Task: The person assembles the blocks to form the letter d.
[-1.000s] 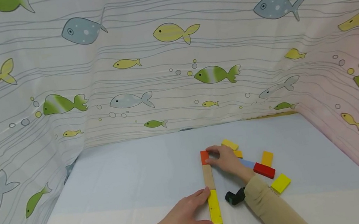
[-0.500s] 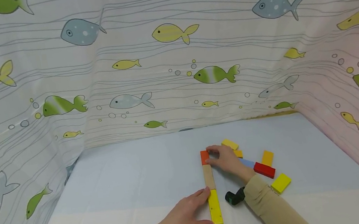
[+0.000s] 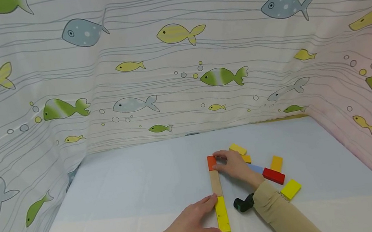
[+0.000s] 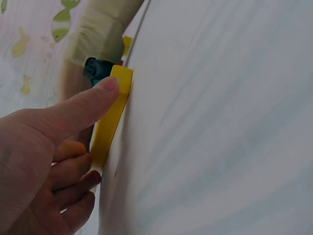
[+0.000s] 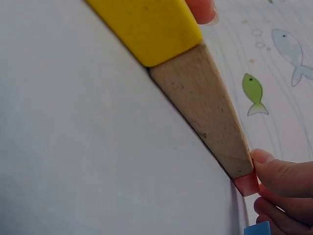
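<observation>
Three blocks lie end to end in a straight row on the table: a yellow block (image 3: 222, 216) nearest, a bare wooden block (image 3: 215, 183) in the middle, an orange-red block (image 3: 212, 163) farthest. My left hand (image 3: 193, 223) grips the yellow block lengthwise, thumb at its near end and fingertips by its far end. In the left wrist view the thumb presses the end of the yellow block (image 4: 111, 122). My right hand (image 3: 235, 166) pinches the orange-red block between thumb and index finger; the right wrist view shows the orange-red block (image 5: 247, 184) butted against the wooden one.
Right of the row lie a blue block (image 3: 256, 168) partly behind the right hand, a dark red block (image 3: 274, 176), an orange-yellow block (image 3: 276, 163), a yellow block (image 3: 291, 190) and others. A black object (image 3: 243, 204) shows by the right sleeve. Fish-patterned curtain surrounds the table.
</observation>
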`<state>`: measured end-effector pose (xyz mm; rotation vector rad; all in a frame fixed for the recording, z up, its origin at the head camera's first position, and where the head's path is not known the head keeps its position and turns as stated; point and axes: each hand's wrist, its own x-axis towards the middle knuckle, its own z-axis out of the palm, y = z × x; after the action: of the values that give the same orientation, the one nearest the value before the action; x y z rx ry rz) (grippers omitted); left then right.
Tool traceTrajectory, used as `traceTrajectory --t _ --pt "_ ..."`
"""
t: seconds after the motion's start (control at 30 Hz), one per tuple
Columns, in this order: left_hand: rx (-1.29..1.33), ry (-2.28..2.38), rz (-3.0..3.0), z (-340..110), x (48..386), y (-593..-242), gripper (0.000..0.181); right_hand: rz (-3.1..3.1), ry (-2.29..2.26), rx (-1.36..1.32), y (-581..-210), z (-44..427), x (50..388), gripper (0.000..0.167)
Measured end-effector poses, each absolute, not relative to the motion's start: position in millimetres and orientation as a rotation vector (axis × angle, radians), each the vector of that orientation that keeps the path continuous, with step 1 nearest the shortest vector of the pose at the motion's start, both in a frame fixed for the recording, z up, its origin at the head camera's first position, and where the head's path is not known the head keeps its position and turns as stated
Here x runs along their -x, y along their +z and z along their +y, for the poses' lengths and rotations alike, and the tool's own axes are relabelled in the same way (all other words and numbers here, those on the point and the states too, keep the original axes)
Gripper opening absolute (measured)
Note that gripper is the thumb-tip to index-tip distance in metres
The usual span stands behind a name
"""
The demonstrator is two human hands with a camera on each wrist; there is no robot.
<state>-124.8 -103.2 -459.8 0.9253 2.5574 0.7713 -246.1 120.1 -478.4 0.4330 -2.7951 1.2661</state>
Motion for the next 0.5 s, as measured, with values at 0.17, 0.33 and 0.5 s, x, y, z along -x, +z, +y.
traceTrajectory --t 0.17,0.33,0.5 --pt "-0.926 0.764 2.558 -104.1 125.5 -460.0 0.087 -2.804 1.304 -0.422 -477.8 120.3 245.4 0.05" --pt "-0.926 0.771 2.553 -104.5 125.8 -461.0 0.086 -2.805 1.339 -0.424 -477.4 121.3 244.9 0.049" --pt "-0.939 0.772 2.559 -104.8 125.2 -461.0 0.086 -2.822 1.339 -0.462 -472.0 125.5 245.4 0.049"
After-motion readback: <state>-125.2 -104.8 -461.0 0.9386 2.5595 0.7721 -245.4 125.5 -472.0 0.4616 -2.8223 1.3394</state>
